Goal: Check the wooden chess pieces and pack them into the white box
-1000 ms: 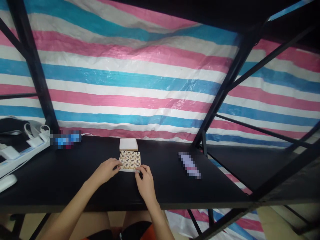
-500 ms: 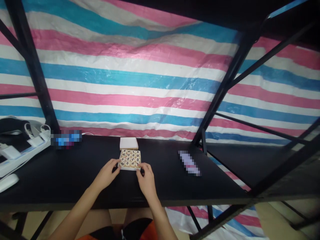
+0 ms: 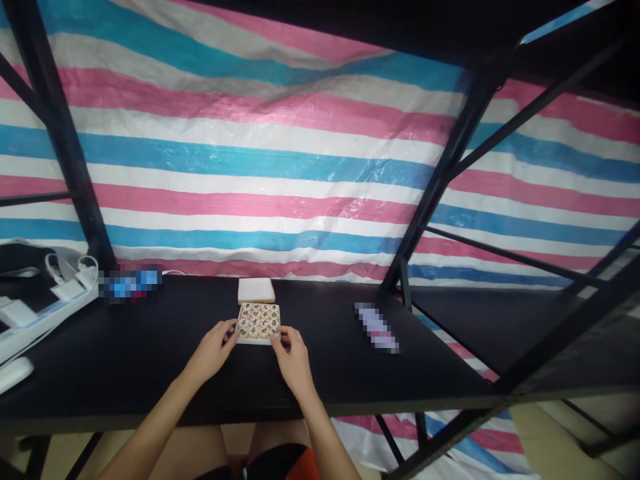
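A small white box (image 3: 253,341) lies on the black tabletop in front of me. It is filled with rows of round Chinese chess pieces (image 3: 259,321), pale with dark characters facing up. My left hand (image 3: 212,352) grips the box at its left side, thumb near the front corner. On the opposite side, my right hand (image 3: 292,359) has its thumb and fingers closed around the front right corner. Just behind the box sits a second white, lid-like box part (image 3: 256,290) with a tan front edge.
At the left, a white power strip (image 3: 47,325) carries chargers and cables, with a white mouse-like object (image 3: 16,375) in front. A blurred blue item (image 3: 134,285) lies beyond. A blurred pale item (image 3: 376,327) rests to the right. Black metal posts (image 3: 423,220) and a striped sheet (image 3: 260,160) surround the table (image 3: 340,373).
The view has shifted slightly, so things appear a little lower and further left. Both hands keep their hold on the box, with only slight finger movement.
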The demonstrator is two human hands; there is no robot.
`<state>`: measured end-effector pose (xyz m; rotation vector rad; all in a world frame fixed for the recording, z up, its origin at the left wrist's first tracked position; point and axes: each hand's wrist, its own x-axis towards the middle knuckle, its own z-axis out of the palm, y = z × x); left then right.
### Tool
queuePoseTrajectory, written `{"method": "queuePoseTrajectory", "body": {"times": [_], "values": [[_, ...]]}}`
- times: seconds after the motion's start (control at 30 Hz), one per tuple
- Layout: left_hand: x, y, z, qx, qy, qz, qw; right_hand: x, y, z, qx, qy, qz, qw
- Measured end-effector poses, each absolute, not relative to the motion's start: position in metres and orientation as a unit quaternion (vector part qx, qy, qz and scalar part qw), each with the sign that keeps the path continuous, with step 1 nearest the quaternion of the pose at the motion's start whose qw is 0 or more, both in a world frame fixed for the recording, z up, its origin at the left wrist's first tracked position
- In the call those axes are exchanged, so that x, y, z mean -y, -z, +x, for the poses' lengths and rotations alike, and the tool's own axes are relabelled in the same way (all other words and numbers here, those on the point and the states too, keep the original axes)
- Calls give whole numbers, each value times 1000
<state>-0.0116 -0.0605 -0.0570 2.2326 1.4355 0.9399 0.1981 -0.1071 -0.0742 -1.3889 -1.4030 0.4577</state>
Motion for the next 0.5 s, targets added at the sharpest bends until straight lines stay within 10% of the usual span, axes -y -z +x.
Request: {"method": "queuePoseTrajectory", "body": {"times": [0.5], "values": [[-84, 40, 15, -650, -219, 662, 301, 30, 69, 225, 673, -207, -563, 432]]}}
